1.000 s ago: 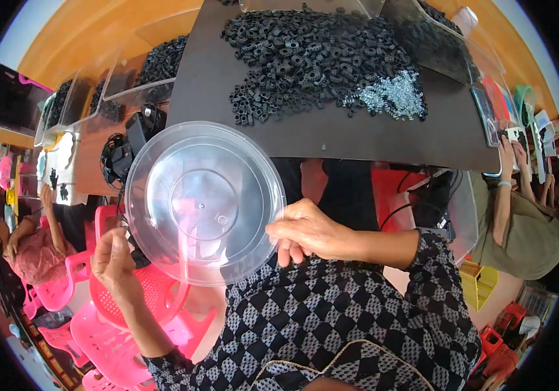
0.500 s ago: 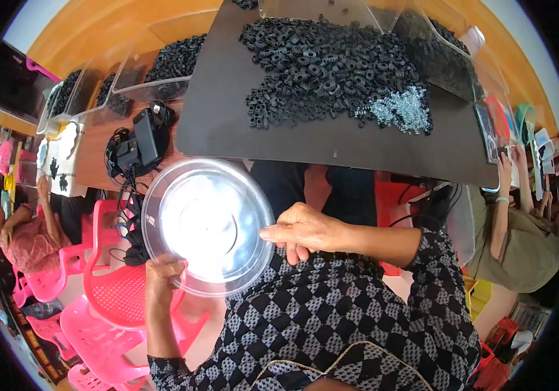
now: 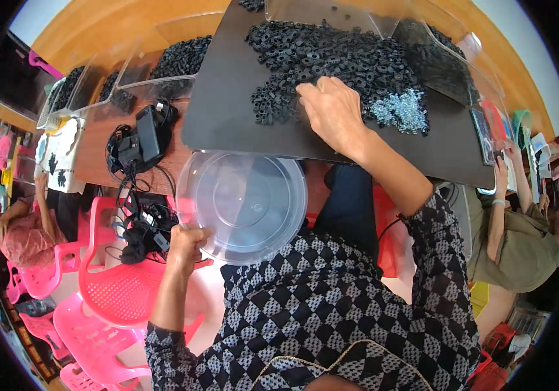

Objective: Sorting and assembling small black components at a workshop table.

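My left hand (image 3: pixel 189 244) grips the near left rim of a clear, round plastic container (image 3: pixel 263 228). It is held just below the front edge of the dark tabletop (image 3: pixel 217 124), and no contents show in it. Over the heap of small black plastic parts (image 3: pixel 331 55) is my right hand (image 3: pixel 335 114), back upward and fingers curled down at the heap's near side. Its fingertips are hidden, so I cannot see what is between them. Right beside that hand lies a patch of small clear, bluish pieces (image 3: pixel 400 111).
Clear bins of black parts (image 3: pixel 178 62) stand at the back left, and another bin (image 3: pixel 439 62) at the back right. A black device with cables (image 3: pixel 149 133) lies left of the tabletop. Pink chairs (image 3: pixel 119 293) stand at left. Other people (image 3: pixel 520 228) sit on both sides.
My right hand has left the container's side and gone up onto the black parts. My left hand has brought the container right and up, against the table edge; its bright glare is gone.
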### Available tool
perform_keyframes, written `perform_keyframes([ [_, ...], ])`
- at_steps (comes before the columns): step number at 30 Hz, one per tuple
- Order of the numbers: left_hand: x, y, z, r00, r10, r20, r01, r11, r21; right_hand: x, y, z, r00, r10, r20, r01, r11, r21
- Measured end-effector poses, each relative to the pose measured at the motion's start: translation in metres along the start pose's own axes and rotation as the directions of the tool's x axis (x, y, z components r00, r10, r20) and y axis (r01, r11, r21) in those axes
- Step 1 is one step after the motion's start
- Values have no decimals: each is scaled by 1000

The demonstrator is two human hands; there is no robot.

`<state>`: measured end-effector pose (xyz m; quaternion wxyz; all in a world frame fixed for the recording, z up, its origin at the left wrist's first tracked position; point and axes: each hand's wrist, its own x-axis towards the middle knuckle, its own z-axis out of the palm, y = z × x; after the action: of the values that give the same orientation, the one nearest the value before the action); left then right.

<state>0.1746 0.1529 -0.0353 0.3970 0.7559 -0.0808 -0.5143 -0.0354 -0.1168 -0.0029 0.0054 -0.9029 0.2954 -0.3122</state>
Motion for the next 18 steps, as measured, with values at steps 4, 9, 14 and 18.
perform_keyframes([
  [4, 22, -4, 15, 993, 76, 91, -75, 997, -12, 10, 9, 5, 1000, 13, 17, -12, 998, -60],
  [9, 12, 20, 46, 985, 94, 146, -77, 990, -120, 17, 9, 8, 996, 3, 85, 3, 998, -69],
  [14, 29, 18, 44, 983, 68, 173, -71, 997, 8, 25, 16, 8, 991, -48, 127, 55, 997, -47],
  [18, 28, 28, 48, 983, 82, 163, -89, 995, 36, 38, 19, -2, 956, -82, 282, 100, 994, -51],
])
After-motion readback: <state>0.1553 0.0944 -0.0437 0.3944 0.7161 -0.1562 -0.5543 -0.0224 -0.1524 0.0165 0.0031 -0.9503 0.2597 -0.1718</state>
